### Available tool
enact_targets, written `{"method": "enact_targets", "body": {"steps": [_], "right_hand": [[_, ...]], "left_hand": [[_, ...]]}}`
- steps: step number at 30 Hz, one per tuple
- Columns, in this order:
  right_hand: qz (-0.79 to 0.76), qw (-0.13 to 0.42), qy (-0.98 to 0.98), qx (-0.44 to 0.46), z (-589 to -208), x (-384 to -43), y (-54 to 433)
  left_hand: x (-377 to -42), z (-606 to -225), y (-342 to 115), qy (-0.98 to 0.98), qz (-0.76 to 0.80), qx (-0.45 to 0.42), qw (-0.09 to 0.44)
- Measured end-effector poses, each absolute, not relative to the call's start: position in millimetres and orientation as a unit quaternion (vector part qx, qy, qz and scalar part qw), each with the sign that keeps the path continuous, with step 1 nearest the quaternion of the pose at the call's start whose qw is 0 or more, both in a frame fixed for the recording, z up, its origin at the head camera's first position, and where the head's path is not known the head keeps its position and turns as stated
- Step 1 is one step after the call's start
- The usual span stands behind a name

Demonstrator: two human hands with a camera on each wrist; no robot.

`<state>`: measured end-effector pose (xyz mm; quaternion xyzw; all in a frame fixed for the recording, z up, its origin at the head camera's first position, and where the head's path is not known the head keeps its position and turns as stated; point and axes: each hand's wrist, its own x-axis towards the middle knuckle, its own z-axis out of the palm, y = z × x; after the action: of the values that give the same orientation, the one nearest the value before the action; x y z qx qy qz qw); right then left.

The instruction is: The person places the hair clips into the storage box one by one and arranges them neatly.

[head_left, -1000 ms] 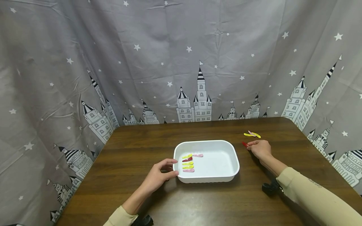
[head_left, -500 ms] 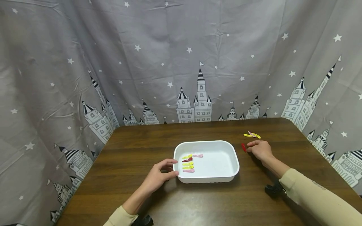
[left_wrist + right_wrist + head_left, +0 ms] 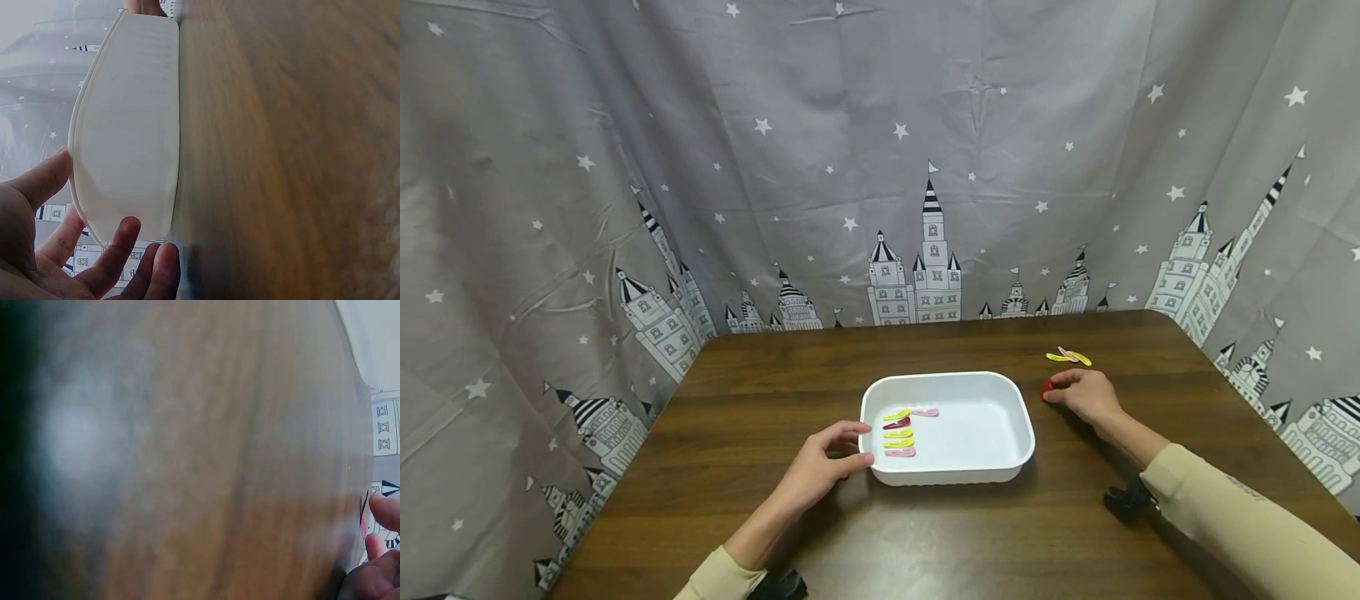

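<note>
A white rectangular tray (image 3: 955, 477) stands on the table with several hair clips in its left half: yellow ones (image 3: 898, 434), a dark red one (image 3: 897, 423) and pink ones (image 3: 900, 452). My left hand (image 3: 820, 462) holds the tray's left end, thumb and a fingertip at the rim and other fingers along the outer wall (image 3: 125, 125). Right of the tray, my right hand (image 3: 1086, 396) pinches a red hair clip (image 3: 1047, 389) at the tabletop, partly hidden by the fingers. The right wrist view shows this clip (image 3: 364, 519) edge-on by the thumb and a fingertip.
Beyond my right hand lies a small heap of hair clips, with yellow (image 3: 1081, 359) and pink (image 3: 1067, 354) ones crossing. The brown wooden table (image 3: 775, 375) ends at a grey curtain (image 3: 820, 167) printed with castles and stars.
Half a second ago the red clip lay beside my right fingertips; now the fingers have moved slightly left onto it. My left hand and the tray have stayed put.
</note>
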<state>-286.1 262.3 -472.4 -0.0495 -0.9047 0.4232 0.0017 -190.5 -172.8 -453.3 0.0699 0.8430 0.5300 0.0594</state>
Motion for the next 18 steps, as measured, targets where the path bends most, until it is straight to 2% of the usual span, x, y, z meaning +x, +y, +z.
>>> {"method": "enact_targets", "body": {"steps": [10,18], "right_hand": [[0.486,-0.070,-0.869,-0.056,-472.3,-295.1,272.1],[0.488,-0.097,-0.867,-0.031,-470.5,-308.2,279.3]], "left_hand": [[-189.9,-452.6,-173.7,0.841,0.533,0.073,0.061],[-189.5,-452.4,-174.1,0.838,0.537,0.077,0.062]]}}
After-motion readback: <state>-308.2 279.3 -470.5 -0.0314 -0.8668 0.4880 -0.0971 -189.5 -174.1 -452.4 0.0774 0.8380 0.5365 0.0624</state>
